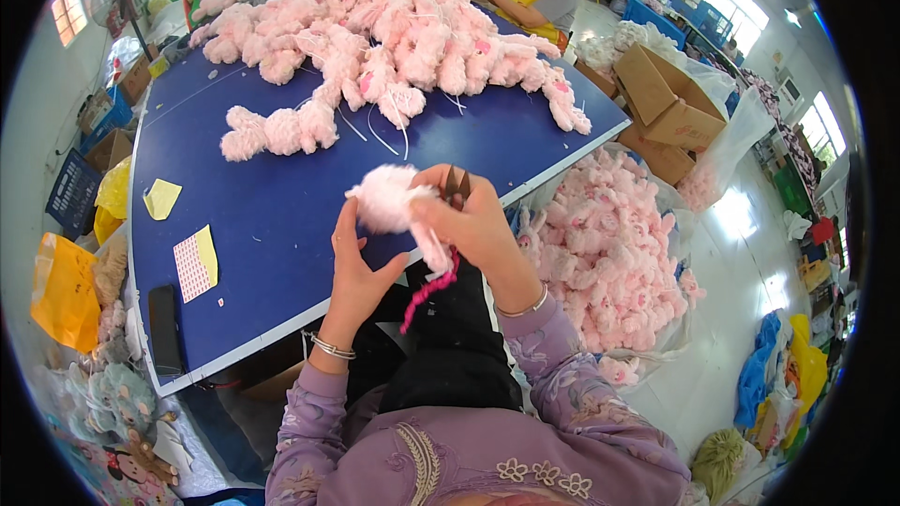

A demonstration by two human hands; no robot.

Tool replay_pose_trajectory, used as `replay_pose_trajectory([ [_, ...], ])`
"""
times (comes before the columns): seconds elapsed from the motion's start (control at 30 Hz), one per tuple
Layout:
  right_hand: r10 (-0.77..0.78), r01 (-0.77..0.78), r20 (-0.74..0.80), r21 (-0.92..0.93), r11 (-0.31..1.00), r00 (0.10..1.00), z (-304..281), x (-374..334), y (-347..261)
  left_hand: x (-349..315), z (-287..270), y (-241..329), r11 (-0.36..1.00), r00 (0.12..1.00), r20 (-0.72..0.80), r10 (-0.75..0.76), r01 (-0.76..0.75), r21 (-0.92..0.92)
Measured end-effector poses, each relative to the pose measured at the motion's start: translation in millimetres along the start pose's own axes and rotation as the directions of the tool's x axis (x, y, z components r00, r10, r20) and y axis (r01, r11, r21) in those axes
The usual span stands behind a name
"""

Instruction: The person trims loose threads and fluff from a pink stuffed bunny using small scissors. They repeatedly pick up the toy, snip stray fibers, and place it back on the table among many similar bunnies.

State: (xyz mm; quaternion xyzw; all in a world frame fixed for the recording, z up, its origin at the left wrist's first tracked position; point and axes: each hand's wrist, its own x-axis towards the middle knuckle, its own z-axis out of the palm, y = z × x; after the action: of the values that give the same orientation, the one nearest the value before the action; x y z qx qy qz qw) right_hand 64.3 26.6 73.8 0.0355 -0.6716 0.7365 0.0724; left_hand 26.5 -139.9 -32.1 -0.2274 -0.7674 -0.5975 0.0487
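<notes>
A small fluffy pink plush toy (384,199) is up in front of me, over the near edge of the blue table. My right hand (478,220) pinches its right side between thumb and fingers. Thread snips (457,186) with dark blades also sit in that hand, blades pointing up past the fingers. A bright pink twisted cord (431,292) hangs below the hand; its upper end is hidden. My left hand (361,267) is at the toy's lower left, its fingertips against the fur and its thumb spread away. Some of its fingers are hidden behind the toy.
Pink plush toys (403,33) with loose white threads are heaped across the far half of the blue table (262,187). On its left lie a sticker sheet (195,264), yellow paper (162,199) and a black case (165,330). More plush (609,248) fills a bag at right, below cardboard boxes (670,98).
</notes>
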Motion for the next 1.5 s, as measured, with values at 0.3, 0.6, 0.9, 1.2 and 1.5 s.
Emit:
replay_pose_trajectory([
  [0.3, -0.154, 0.177, 0.171, -0.129, 0.976, 0.973, 56.2, -27.6, -5.9, -10.4, 31.9, -39.5, 0.462, 0.985, -0.004, -0.174, 0.078, -0.884],
  [0.6, -0.164, 0.158, 0.103, 0.066, 0.985, 0.981, 75.7, -27.2, -7.1, -25.8, 24.7, 2.9, 0.288, 0.992, -0.014, -0.127, 0.023, -0.957],
  [0.9, -0.122, 0.119, 0.025, 0.075, 0.990, 0.992, 35.0, -13.8, 14.7, -16.1, -8.6, -11.7, 0.471, 0.989, -0.097, -0.109, -0.034, -0.882],
  [1.2, 0.296, -0.348, 0.377, 0.076, 0.934, 0.878, 24.0, -29.2, 79.3, -10.8, -26.0, 8.3, -0.051, 0.999, -0.040, 0.034, -0.038, -0.998],
  [1.5, 0.310, -0.383, 0.273, 0.279, 0.881, 0.911, 18.6, -34.3, 97.2, -23.5, -22.3, -3.9, 0.284, 0.998, -0.022, -0.063, -0.003, -0.959],
])
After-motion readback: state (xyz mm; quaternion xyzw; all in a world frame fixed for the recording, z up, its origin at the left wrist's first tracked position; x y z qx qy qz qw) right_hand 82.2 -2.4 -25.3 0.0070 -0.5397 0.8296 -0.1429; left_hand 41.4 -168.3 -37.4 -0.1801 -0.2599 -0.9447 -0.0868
